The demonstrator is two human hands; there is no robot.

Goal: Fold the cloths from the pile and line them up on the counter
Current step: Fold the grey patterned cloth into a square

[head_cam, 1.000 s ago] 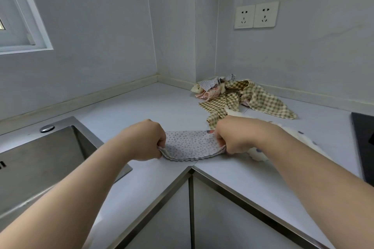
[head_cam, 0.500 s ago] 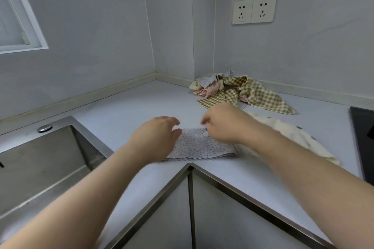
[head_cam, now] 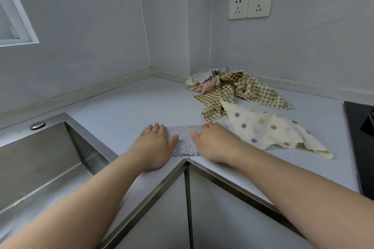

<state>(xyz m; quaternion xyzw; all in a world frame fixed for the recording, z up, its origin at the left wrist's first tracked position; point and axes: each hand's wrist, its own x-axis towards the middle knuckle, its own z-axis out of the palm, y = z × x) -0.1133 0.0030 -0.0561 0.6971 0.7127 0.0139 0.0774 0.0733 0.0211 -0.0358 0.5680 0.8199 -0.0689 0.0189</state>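
- Pressing down on a folded grey speckled cloth, both hands lie flat: the left hand on its left end, the right hand on its right end, fingers straight and gripping nothing.
- The folded cloth rests on the pale counter, at the front edge.
- A cream spotted cloth lies unfolded just to its right.
- The pile of checked and floral cloths sits in the back corner.
- A steel sink is on the left.

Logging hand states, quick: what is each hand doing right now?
Left hand: open, pressing flat on the folded grey cloth.
Right hand: open, pressing on it too.
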